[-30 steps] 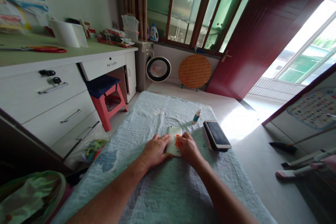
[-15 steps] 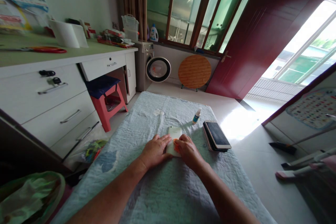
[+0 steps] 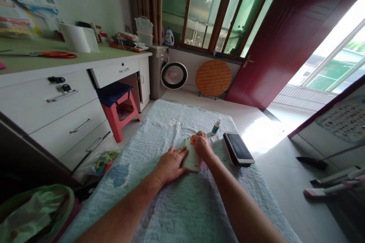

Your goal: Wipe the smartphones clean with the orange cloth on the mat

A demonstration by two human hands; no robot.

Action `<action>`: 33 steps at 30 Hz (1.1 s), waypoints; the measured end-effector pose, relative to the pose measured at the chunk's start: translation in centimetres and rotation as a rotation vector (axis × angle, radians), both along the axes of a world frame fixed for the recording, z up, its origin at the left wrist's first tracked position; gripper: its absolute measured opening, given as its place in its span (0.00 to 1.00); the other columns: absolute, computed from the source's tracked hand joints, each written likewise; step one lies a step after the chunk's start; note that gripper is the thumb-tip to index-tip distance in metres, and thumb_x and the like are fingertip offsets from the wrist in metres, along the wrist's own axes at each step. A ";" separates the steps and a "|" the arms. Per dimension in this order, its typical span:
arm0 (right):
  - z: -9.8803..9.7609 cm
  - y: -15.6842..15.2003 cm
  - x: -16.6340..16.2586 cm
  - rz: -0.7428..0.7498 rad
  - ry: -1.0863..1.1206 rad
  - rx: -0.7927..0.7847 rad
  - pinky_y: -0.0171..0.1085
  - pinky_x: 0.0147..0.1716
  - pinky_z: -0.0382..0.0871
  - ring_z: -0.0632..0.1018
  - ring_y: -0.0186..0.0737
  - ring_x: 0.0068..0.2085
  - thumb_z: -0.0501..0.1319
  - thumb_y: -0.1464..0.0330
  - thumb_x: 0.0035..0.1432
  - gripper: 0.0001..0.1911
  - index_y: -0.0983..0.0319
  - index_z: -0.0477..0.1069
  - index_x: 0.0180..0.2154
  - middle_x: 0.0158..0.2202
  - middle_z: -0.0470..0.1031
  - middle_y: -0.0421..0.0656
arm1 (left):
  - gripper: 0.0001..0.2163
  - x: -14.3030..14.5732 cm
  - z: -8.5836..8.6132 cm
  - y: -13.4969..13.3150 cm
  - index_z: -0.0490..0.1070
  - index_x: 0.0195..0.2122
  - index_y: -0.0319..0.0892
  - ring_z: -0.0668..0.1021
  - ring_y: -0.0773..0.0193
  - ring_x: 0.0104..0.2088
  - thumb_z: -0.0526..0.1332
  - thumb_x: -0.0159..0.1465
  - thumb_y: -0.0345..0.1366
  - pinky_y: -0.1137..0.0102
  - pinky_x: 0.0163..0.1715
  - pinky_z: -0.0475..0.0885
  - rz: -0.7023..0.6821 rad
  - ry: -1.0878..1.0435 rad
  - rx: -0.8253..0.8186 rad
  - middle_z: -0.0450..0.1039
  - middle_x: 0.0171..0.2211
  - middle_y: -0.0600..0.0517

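A white smartphone [image 3: 191, 159] lies on the cloth-covered table [image 3: 171, 117], its back with the camera facing up. My left hand [image 3: 172, 162] rests along its left edge, fingers stretched out and thumb at the lower end. Pinched under the fingers of my right hand [image 3: 202, 145] is an orange cloth [image 3: 192, 141], pressed against the top of the phone near the camera; much of the cloth is hidden. Just beyond my right hand stands a small spray bottle [image 3: 216, 127]. To the right sits a stack of phones [image 3: 238, 148], the top one screen up.
On the left is a desk [image 3: 114, 59] with scissors [image 3: 57, 55] and a paper roll [image 3: 78, 38]. A red stool [image 3: 118, 112] stands beyond the table's left edge. A green-rimmed bin [image 3: 68, 197] is at the lower left, and a broom [image 3: 312, 162] lies to the right.
My right hand has slid the orange cloth from the middle of the phone up to its camera end. My left hand keeps its place at the left edge. The view has shifted slightly.
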State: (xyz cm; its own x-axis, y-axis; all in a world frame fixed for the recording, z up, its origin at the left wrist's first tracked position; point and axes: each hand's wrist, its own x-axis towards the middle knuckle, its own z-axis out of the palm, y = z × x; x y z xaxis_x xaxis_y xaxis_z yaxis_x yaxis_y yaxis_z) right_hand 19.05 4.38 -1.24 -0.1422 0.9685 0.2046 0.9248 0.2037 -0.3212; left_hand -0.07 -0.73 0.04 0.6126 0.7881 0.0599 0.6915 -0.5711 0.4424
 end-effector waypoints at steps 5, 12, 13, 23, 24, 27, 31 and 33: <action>-0.1 -0.6 0.3 -0.093 0.008 0.001 0.33 0.35 0.58 0.68 0.38 0.37 0.52 0.72 0.63 0.13 0.64 0.75 0.34 0.36 0.69 0.46 | 0.31 0.1 -0.1 0.1 0.64 0.60 0.43 0.69 0.47 0.55 0.63 0.57 0.48 0.58 0.56 0.63 0.008 0.019 0.011 0.63 0.62 0.47; 0.6 -2.7 0.5 -0.155 -0.010 -0.049 0.33 0.30 0.56 0.68 0.35 0.31 0.52 0.72 0.62 0.12 0.64 0.75 0.33 0.33 0.69 0.44 | 0.33 0.1 0.1 0.0 0.62 0.62 0.42 0.69 0.47 0.56 0.63 0.57 0.49 0.58 0.57 0.63 0.003 0.015 -0.011 0.61 0.63 0.47; 0.7 -3.0 0.5 -0.155 -0.015 -0.060 0.32 0.30 0.56 0.68 0.34 0.31 0.53 0.72 0.61 0.12 0.63 0.75 0.33 0.32 0.70 0.44 | 0.33 0.1 0.1 0.0 0.61 0.62 0.42 0.69 0.46 0.56 0.63 0.57 0.50 0.58 0.57 0.63 0.006 0.021 -0.011 0.61 0.63 0.47; 1.8 -8.3 -0.3 -0.100 0.068 -0.122 0.31 0.32 0.57 0.70 0.34 0.33 0.55 0.71 0.62 0.10 0.62 0.73 0.31 0.31 0.71 0.43 | 0.32 0.1 0.0 0.0 0.63 0.62 0.41 0.68 0.47 0.56 0.63 0.58 0.49 0.60 0.58 0.63 0.016 0.050 0.015 0.62 0.63 0.48; 1.7 -8.8 -0.4 -0.097 0.077 -0.124 0.31 0.32 0.57 0.70 0.34 0.33 0.55 0.71 0.62 0.10 0.62 0.73 0.31 0.31 0.71 0.43 | 0.32 0.1 0.0 0.0 0.63 0.61 0.40 0.68 0.47 0.56 0.63 0.58 0.48 0.60 0.58 0.63 0.016 0.048 0.020 0.63 0.63 0.48; 1.6 -10.4 -0.7 -0.095 0.089 -0.125 0.30 0.32 0.56 0.70 0.34 0.33 0.55 0.71 0.62 0.09 0.62 0.72 0.31 0.31 0.71 0.42 | 0.31 0.2 0.1 -0.1 0.64 0.61 0.40 0.69 0.48 0.56 0.63 0.58 0.46 0.60 0.58 0.63 0.017 0.040 0.033 0.63 0.62 0.48; 1.7 -11.9 -1.0 -0.072 0.104 -0.135 0.30 0.31 0.56 0.69 0.33 0.31 0.55 0.72 0.61 0.09 0.61 0.70 0.29 0.31 0.69 0.41 | 0.31 0.2 0.0 -0.2 0.64 0.60 0.39 0.69 0.48 0.56 0.62 0.58 0.48 0.61 0.57 0.63 0.016 0.030 0.039 0.64 0.62 0.48; 1.7 -12.0 -1.0 -0.060 0.109 -0.140 0.30 0.30 0.55 0.69 0.33 0.31 0.54 0.73 0.61 0.10 0.61 0.69 0.28 0.31 0.69 0.41 | 0.30 0.2 -0.1 -0.2 0.64 0.60 0.40 0.70 0.48 0.55 0.63 0.58 0.48 0.61 0.56 0.64 0.017 0.028 0.042 0.64 0.62 0.49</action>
State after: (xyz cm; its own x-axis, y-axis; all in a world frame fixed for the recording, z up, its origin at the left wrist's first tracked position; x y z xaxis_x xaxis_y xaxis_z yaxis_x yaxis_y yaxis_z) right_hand 18.06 -7.66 0.47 -0.0680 0.9946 0.0787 0.8920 0.0959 -0.4418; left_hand 0.11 -0.91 -0.08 0.6012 0.7955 0.0759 0.7129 -0.5769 0.3987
